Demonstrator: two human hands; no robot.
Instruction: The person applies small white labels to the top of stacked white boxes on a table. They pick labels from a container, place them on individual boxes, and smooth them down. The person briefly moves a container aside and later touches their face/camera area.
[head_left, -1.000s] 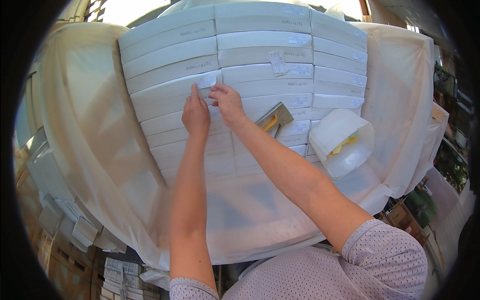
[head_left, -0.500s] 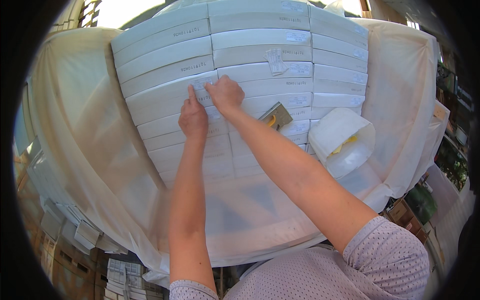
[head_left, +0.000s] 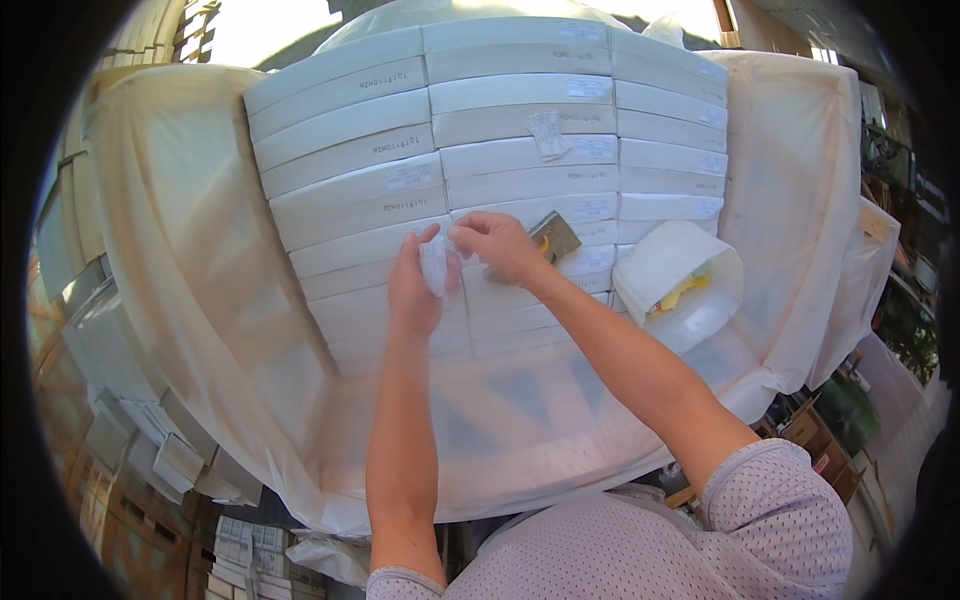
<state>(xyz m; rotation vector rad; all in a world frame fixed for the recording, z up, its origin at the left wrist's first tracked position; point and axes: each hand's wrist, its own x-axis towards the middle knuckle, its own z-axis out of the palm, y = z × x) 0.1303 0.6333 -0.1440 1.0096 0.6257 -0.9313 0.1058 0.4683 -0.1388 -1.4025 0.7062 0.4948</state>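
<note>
My left hand (head_left: pixel 410 290) grips a small white sheaf of printed labels (head_left: pixel 433 266), held upright in front of the stacked white boxes (head_left: pixel 350 207). Close beside it, the thumb and forefinger of my right hand (head_left: pixel 497 245) are pinched together near the top edge of the sheaf. Whether a loose label sits in that pinch is too small to tell. A printed label (head_left: pixel 408 178) lies flat on the front of the box just above my hands. Further up, a few loose labels (head_left: pixel 547 137) rest against the middle column.
Right of my right hand lies a metal tool (head_left: pixel 558 237) with a yellow part, its kind unclear. A white plastic tub (head_left: pixel 665 262) on its side holds something yellow. Translucent sheeting (head_left: pixel 190 240) drapes both sides. Flattened white cartons (head_left: pixel 165 440) stand at lower left.
Both hands have drawn down from the box front, where fingers pressed on its label. My left hand has turned, showing the sheaf, and my right hand has come to its edge.
</note>
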